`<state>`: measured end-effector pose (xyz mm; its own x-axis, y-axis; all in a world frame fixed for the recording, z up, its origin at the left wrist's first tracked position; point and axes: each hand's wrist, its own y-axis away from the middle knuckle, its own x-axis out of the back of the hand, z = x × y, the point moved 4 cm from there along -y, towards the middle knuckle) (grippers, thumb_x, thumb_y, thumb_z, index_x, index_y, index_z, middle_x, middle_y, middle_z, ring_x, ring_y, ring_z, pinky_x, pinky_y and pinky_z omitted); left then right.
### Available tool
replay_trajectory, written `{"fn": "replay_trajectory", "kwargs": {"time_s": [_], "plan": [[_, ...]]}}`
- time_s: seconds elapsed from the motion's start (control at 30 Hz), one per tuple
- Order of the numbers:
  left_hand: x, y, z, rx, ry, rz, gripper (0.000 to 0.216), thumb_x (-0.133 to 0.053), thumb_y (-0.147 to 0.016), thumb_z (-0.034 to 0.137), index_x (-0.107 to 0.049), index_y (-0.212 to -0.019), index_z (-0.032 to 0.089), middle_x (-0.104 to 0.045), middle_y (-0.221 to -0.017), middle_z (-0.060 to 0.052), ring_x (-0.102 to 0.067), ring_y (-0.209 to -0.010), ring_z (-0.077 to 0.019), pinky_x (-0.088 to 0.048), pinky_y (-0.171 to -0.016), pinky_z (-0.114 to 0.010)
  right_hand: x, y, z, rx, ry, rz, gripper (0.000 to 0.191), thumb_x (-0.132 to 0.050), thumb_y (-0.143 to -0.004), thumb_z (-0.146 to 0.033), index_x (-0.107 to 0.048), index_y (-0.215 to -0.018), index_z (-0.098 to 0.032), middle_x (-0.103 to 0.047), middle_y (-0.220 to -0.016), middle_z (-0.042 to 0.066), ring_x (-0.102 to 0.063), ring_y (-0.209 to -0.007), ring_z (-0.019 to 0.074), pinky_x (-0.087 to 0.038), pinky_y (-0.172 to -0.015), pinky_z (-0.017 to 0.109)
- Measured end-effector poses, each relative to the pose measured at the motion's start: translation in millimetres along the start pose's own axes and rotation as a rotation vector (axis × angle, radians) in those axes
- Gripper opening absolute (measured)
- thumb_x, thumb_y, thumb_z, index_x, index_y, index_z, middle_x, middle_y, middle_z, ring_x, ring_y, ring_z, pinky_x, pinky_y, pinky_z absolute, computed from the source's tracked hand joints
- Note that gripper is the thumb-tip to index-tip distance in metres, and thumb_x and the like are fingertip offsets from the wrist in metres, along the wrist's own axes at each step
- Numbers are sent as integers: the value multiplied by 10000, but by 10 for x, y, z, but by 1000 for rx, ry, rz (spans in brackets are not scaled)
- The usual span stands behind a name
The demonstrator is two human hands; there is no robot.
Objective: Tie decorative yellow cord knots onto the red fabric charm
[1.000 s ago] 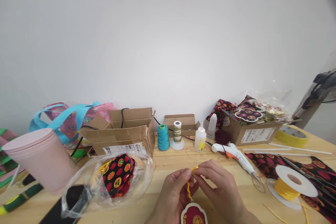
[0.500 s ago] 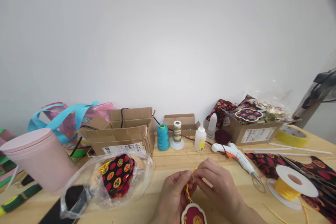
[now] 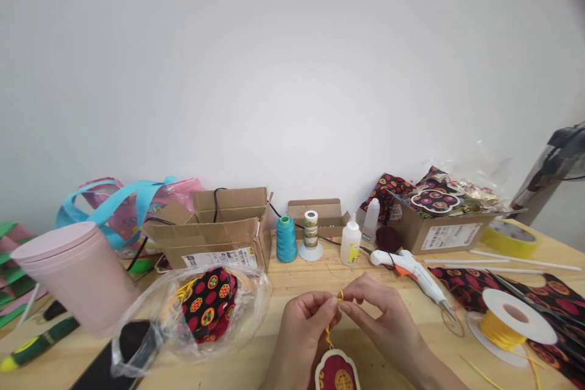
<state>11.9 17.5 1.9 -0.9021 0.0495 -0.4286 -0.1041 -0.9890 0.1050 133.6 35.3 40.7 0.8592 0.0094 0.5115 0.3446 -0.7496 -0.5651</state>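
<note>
A dark red pendant (image 3: 337, 372) with a pale scalloped rim and a gold emblem hangs at the bottom edge, partly cut off by the frame. From its top runs a twisted yellow cord (image 3: 328, 336). My left hand (image 3: 307, 328) pinches this cord between thumb and forefinger above the pendant. Close beside it, my right hand (image 3: 380, 312) has thumb and forefinger closed on the cord's upper end, where a small yellow loop shows between the fingertips. The other fingers of both hands are curled and partly hidden.
A clear plastic bag (image 3: 256, 292) with patterned fabric lies left of my hands. Behind stand a teal thread cone (image 3: 286, 241) and a glue bottle (image 3: 350, 242). To the right are a white glue gun (image 3: 420, 277), a yellow cord spool (image 3: 518, 315) and scissors (image 3: 539, 304).
My right fingertips have shifted slightly lower on the yellow cord, and a small loop now shows between the hands. The whole view has moved a little; the pendant still hangs below.
</note>
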Motion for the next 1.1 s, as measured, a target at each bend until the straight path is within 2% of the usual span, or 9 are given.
{"fn": "replay_trajectory", "kwargs": {"time_s": [0.13, 0.27, 0.53, 0.83, 1.1], "plan": [[22, -11, 58, -65, -183, 59, 146, -604, -628, 246, -608, -597, 104, -516, -526, 7, -422, -523, -88, -318, -520, -192, -21, 24, 57, -186, -89, 6, 117, -555, -695, -265, -606, -642, -174, -588, -582, 4, -529, -550, 123, -443, -535, 226], [36, -18, 84, -83, -273, 94, 137, -621, -603, 242, -619, -599, 105, -533, -513, 3, -429, -504, -92, -320, -503, -195, -35, 17, 101, -273, -190, -7, 92, -579, -664, -247, -615, -642, -165, -612, -604, 12, -541, -547, 123, -455, -519, 217], [-12, 34, 47, 103, 16, -79, 107, -591, -650, 187, -627, -664, 88, -532, -545, 1, -459, -540, -79, -369, -598, -215, 28, -25, -7, -124, -144, -40, 74, -551, -685, -174, -608, -639, -175, -594, -585, -3, -535, -550, 111, -433, -525, 210], [-14, 79, 5, 260, 261, -85, 78, -574, -649, 113, -597, -577, 92, -529, -533, -5, -448, -504, -73, -425, -659, -303, 53, -51, -74, -39, -167, -87, 98, -525, -712, -161, -595, -646, -178, -598, -608, 6, -537, -577, 113, -435, -556, 226], [-37, 74, -57, 306, 388, -131, 113, -525, -677, 93, -575, -576, 83, -462, -490, 22, -387, -426, -41, -401, -548, -238, 42, -34, -41, -62, -228, -94, 68, -545, -702, -175, -595, -655, -175, -587, -611, 8, -531, -584, 117, -433, -555, 233]]}}
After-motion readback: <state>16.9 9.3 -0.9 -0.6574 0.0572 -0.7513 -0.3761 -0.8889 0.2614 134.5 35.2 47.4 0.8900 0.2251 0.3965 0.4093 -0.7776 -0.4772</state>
